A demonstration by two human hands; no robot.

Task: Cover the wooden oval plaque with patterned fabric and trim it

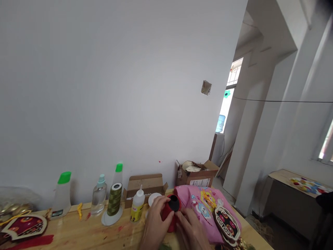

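At the bottom middle of the view, my left hand [156, 222] is wrapped round a red cup-like thing with a dark opening [172, 207], which stands on the wooden table [78, 236]. My right hand [191, 229] lies just to its right, thumb and fingertips touching the red thing's side. A pink printed cloth [205, 205] sits directly to the right of both hands. A small glue bottle with a yellow label [137, 207] stands just left of my left hand.
Along the wall stand a green-capped white bottle [61, 195], a clear spray bottle [99, 196], a spool of green-gold thread [114, 199] and an open cardboard box [145, 187]. A red decorated piece [24, 225] lies at far left. Another carton [196, 173] sits beyond the table.
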